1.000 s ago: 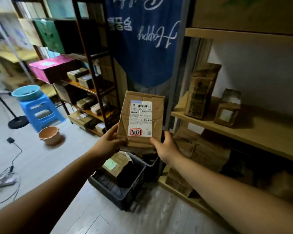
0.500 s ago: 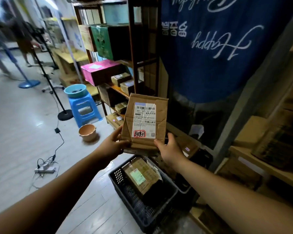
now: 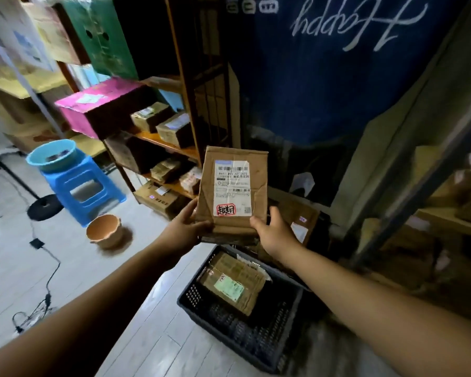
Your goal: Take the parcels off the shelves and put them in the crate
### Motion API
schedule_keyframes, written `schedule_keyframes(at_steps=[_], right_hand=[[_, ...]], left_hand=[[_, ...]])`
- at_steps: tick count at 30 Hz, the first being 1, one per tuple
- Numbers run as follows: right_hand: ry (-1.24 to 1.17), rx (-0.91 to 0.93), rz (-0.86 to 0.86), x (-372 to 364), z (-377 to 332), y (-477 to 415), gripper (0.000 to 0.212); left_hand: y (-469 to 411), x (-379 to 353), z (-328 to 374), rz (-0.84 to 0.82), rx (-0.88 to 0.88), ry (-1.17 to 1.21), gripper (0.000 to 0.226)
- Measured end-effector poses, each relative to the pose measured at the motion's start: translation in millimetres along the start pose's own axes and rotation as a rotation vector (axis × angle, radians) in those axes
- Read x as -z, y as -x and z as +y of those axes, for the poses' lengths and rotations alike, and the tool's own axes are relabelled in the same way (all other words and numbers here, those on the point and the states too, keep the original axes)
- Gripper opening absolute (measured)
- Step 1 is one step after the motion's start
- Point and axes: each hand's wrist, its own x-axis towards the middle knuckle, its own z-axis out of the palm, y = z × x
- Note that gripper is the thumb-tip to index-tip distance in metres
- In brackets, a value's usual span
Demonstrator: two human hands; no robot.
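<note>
Banner: a blue cloth banner hangs behind the work area. Its white script reads "Happy", though reversed, and the blocky white characters at the top edge are cut off and unreadable.
Shelves: the wooden rack on the left holds several taped brown parcels on its lower boards. Their labels are too blurred to read.
Crate: the dark slotted crate sits on the floor below the hands. One brown parcel with a pale green label lies in its far half.
Held parcel: a flat brown parcel is held upright in the air, above and just beyond the crate's far rim, so it is not yet inside.
Left hand: the left hand grips the lower left corner, with the thumb on the front edge and the fingers hidden behind.
Right hand: the right hand pinches the lower right corner the same way.
Shipping label: the white label shows barcodes and rows of small print. The digits are too soft to trust.
Stamp: a red boxed stamp carries bold characters that are not legible.
Risk: held only by its bottom edge, the parcel could fold forward. Released from this height it may strike the rim or slide off the parcel below and land outside.
</note>
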Motion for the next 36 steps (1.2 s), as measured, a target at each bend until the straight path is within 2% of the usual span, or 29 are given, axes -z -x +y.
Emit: schedule_keyframes(at_steps=[6,9,11,16,20,23,26,30,33,36], right_hand=[[-0.024,-0.19,0.3,-50,39,-3,0.023],[0.015,-0.266,0.386,-54,65,9,0.033],[0.043,-0.29,0.4,-53,82,14,0.039],[0.054,-0.322,0.417,-48,158,19,0.077],[-0.052,-0.308,0.365,-61,240,11,0.109],[-0.051,-0.316,0.339,-74,314,-3,0.124],[0.014,-0.352,0.343,-84,367,-10,0.126],[0.18,-0.352,0.314,-95,452,-32,0.115],[0.368,-0.395,0.321,-111,498,-44,0.106],[0.441,-0.41,0.295,-125,539,-57,0.103]], left_hand=[[-64,22,-35,-0.286,0.026,-0.177,0.066],[-74,8,-53,-0.362,0.056,-0.252,0.069],[-76,-4,-68,-0.391,0.063,-0.279,0.061],[-99,-40,-135,-0.504,0.045,-0.329,0.055],[-133,-66,-213,-0.536,0.007,-0.411,0.064],[-168,-85,-281,-0.559,-0.017,-0.445,0.054],[-193,-100,-345,-0.574,-0.071,-0.497,0.05],[-233,-120,-436,-0.589,-0.118,-0.524,0.056],[-245,-126,-472,-0.594,-0.125,-0.544,0.057],[-264,-126,-512,-0.603,-0.167,-0.577,0.06]])
